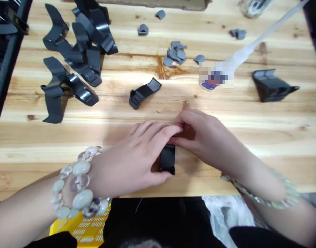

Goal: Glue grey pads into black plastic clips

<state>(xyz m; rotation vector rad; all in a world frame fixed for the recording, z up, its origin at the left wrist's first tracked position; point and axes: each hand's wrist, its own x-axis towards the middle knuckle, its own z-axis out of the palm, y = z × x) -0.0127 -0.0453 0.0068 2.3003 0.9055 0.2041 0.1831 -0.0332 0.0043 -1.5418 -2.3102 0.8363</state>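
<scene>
Both hands meet over a black plastic clip [167,159] lying on the wooden table [152,103] near its front edge. My left hand [137,155] wraps round the clip, thumb under its near end, fingers curled over the top. My right hand [199,132] pinches at the clip's far end with fingertips pressed together; what they pinch is hidden. A bead bracelet sits on each wrist.
One loose black clip [144,93] lies just beyond the hands. A pile of black clips [75,55] fills the far left. Small grey pads [176,53] are scattered at the far centre. A white glue tube [240,57] and a black part [273,85] lie to the right.
</scene>
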